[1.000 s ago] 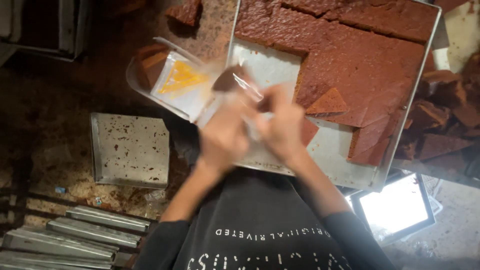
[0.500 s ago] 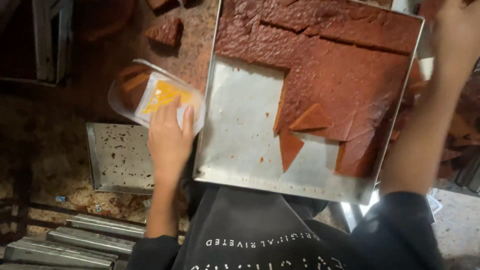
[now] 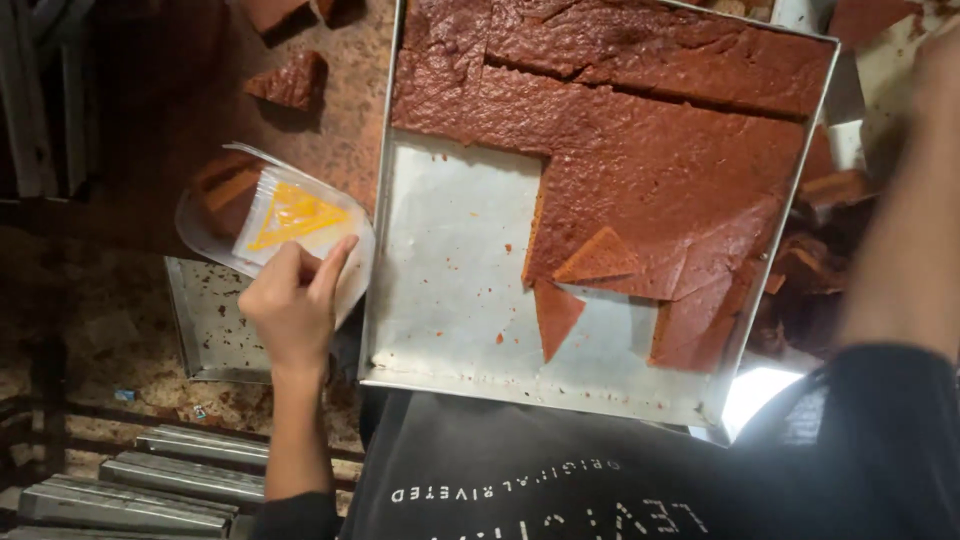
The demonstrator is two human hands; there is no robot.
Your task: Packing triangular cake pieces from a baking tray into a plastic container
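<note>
My left hand (image 3: 295, 300) grips the near rim of a clear plastic container (image 3: 215, 205), its index finger lying along the edge. The container has a lid with a yellow triangle (image 3: 290, 215) on it and brown cake pieces inside. To its right lies a big metal baking tray (image 3: 372, 300) lined with paper. A slab of reddish-brown cake (image 3: 650, 150) fills the tray's far and right parts. One cut triangular piece (image 3: 600, 258) rests on the slab and another triangle (image 3: 555, 315) lies on the paper. My right arm reaches to the top right, where my right hand (image 3: 940, 60) is blurred.
A small empty metal tray (image 3: 205, 320) sits under the container's near side. Loose cake scraps (image 3: 292, 80) lie on the counter at the far left, and more pieces (image 3: 830, 185) are piled right of the big tray. Metal bars (image 3: 150, 480) lie at the near left.
Both hands were together over the tray's near edge a second ago. My left hand has since moved left onto the container, and my right arm has swung away to the top right.
</note>
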